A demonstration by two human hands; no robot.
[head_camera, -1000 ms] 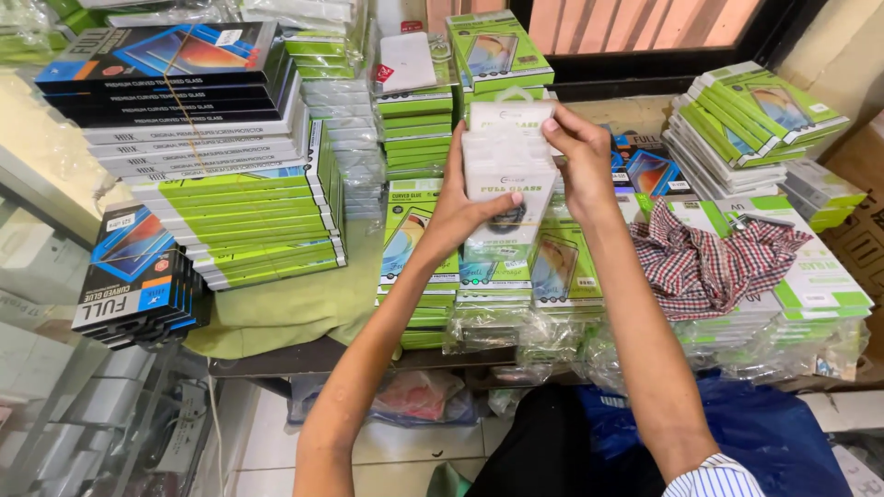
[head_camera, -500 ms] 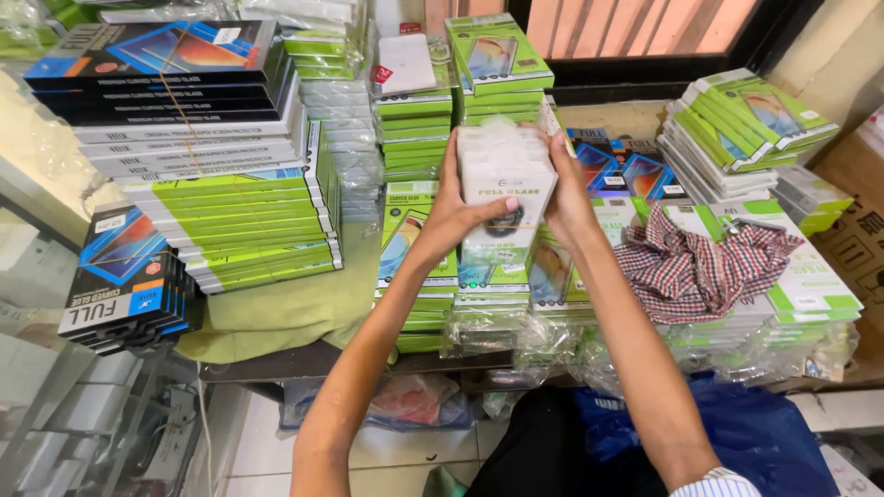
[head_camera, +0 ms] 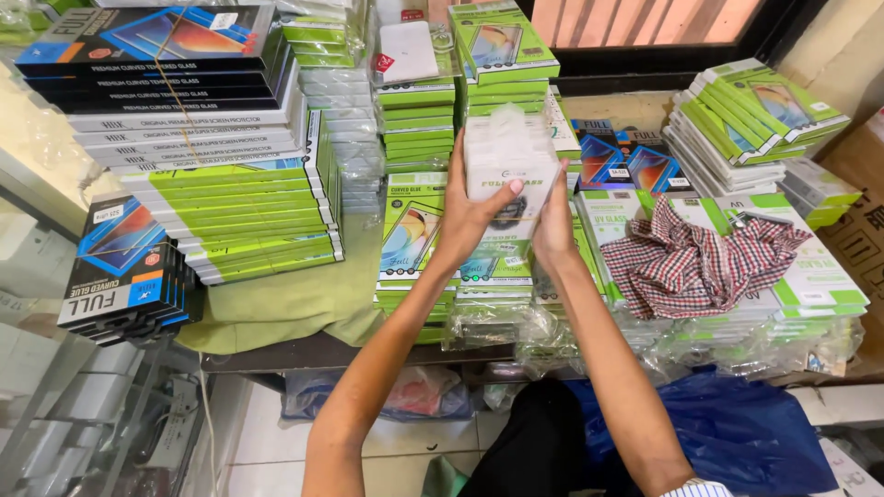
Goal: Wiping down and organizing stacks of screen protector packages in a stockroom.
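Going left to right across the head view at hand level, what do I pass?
Black box stack → tall green-and-white box pile → left hand → white packet stack held by both hands → right hand → checkered cloth → fanned green boxes.

1. This looks like a small shop or its stock room that sells phone screen covers.
2. Tall piles of green boxes (head_camera: 239, 207) and black boxes (head_camera: 152, 51), all flat and all alike, fill the table (head_camera: 276, 308).
3. Many packs are wrapped in clear plastic (head_camera: 571, 340).
4. A glass case (head_camera: 64, 396) with more white boxes stands on the left.
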